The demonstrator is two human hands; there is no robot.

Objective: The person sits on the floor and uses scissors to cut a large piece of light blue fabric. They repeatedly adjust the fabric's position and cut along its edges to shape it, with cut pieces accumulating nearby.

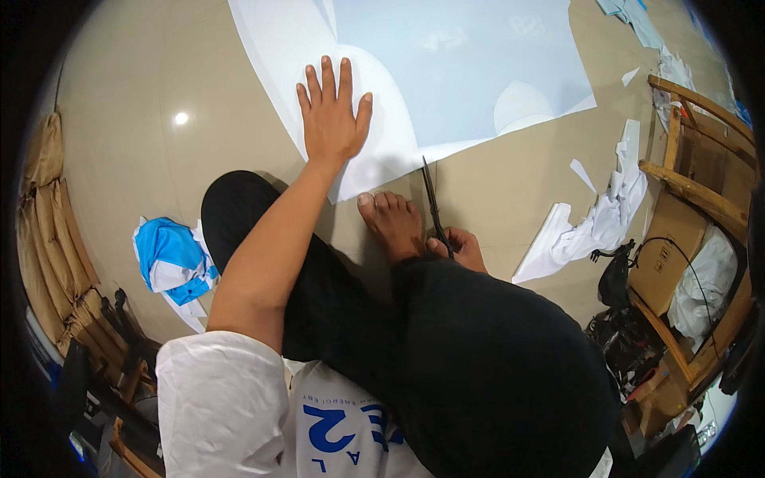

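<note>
I sit on a tiled floor with a large pale blue and white sheet [462, 64] spread in front of me. My left hand [332, 111] lies flat on the sheet's near white part, fingers spread. My right hand [460, 247] is mostly hidden behind my raised knee in black trousers and grips black scissors [433, 199]. The blades point away from me and meet the sheet's near edge. My bare foot [392, 223] rests just left of the scissors.
Crumpled blue and white scraps [171, 259] lie at my left. White offcuts [594, 223] are piled at the right, beside a wooden frame [685, 159] with cardboard boxes and cables. Stacked brown sacks [52, 223] line the far left.
</note>
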